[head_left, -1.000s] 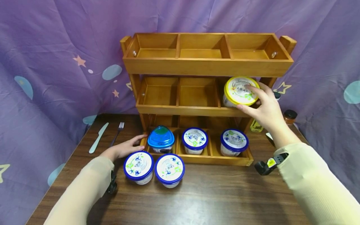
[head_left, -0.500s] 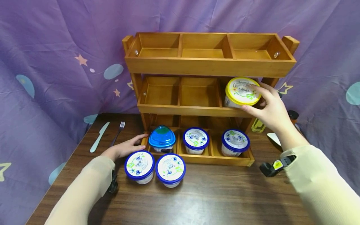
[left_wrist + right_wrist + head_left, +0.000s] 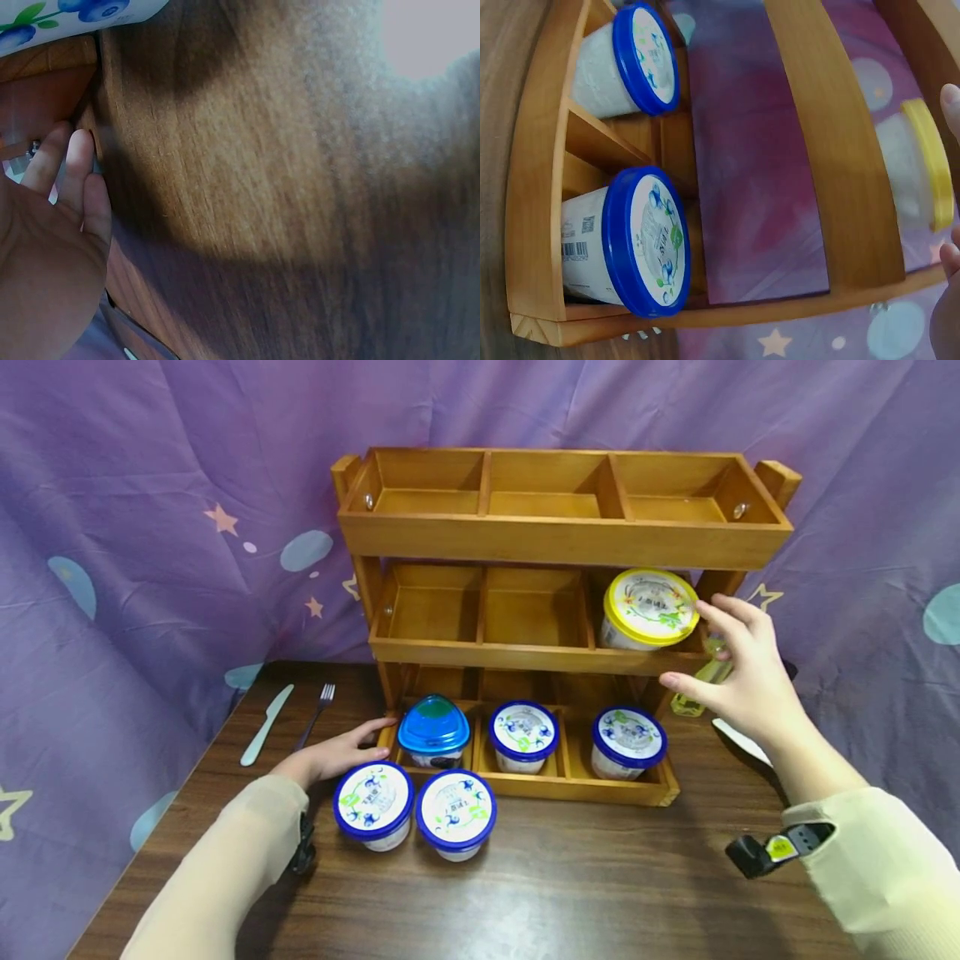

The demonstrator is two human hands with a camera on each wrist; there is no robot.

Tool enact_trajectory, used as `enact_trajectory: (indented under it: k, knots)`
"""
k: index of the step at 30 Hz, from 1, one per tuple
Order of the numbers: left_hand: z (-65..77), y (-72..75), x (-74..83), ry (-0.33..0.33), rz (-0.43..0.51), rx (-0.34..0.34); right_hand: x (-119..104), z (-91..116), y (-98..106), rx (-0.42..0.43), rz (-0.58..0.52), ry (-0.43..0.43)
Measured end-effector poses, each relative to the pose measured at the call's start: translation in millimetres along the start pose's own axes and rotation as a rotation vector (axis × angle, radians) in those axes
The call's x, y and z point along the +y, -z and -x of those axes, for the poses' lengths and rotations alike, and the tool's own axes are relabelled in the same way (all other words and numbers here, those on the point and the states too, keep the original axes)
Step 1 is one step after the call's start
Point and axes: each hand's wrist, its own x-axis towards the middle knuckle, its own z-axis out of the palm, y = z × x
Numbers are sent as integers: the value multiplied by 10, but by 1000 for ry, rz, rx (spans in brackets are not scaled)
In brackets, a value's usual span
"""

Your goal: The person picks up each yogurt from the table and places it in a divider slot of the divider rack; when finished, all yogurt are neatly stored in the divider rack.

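Note:
A tub with a yellow lid (image 3: 651,607) sits in the right compartment of the middle tier of the wooden rack (image 3: 555,540). My right hand (image 3: 750,668) is just to its right with fingers spread, the index fingertip right at the lid's edge in the head view. My left hand (image 3: 337,756) rests against the left end of the rack's bottom tier, its fingers fairly straight along the wood. Two tubs with blue lids, one at the left (image 3: 373,802) and one at the right (image 3: 455,814), stand on the table in front of the rack, close to the left hand.
The bottom tier holds a blue triangular-lidded container (image 3: 432,731), a middle blue-lidded tub (image 3: 523,735) and a right blue-lidded tub (image 3: 628,742). A knife (image 3: 266,727) and fork (image 3: 315,714) lie at left. A yellow bottle (image 3: 690,702) stands behind the rack's right side.
My right hand has let go of the yellow-lidded tub and drawn back to the right and down, fingers spreading. The tub stays in its compartment. My left hand has not moved.

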Motion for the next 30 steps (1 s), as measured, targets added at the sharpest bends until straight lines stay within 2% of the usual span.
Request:
enact_trajectory:
  k: [7, 14, 21, 30]
  knots:
    - [-6, -1, 0, 17, 5, 2, -164, 92, -117, -27, -40, 151]
    - [8, 7, -2, 15, -1, 9, -269, 161, -374, -129, -97, 285]
    - [-7, 1, -21, 26, -4, 9, -337, 240, -675, -215, -142, 300]
    - [-8, -8, 0, 27, -13, 4, -519, 378, -1089, -452, -150, 292]
